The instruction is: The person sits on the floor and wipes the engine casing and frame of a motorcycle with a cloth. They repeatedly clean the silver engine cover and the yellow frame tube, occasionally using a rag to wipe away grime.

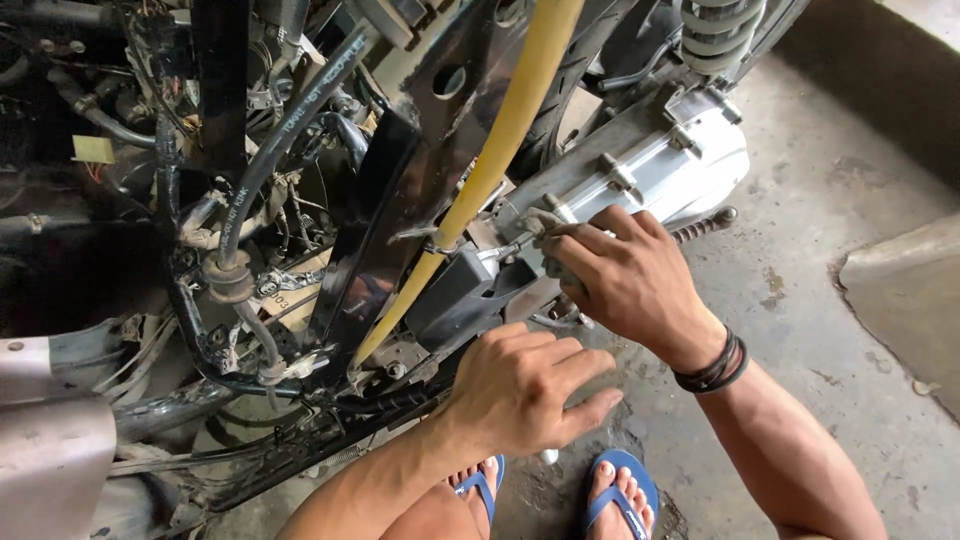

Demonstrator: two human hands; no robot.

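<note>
below the yellow hose (500, 140), right hand (625, 285) fingers pinched a small metal tool (512, 245) at the engine; left hand (520, 385) rested half-curled, holding nothing, steadying.

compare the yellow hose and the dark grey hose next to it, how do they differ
The yellow hose is thicker, plain and nearly straight, slanting down from top right to a clamp. The dark grey hose is thinner, carries pale lettering and curves down to a round fitting. The right hand works beside the yellow hose; no hand is near the grey one. Both run down through the stripped frame.
</note>
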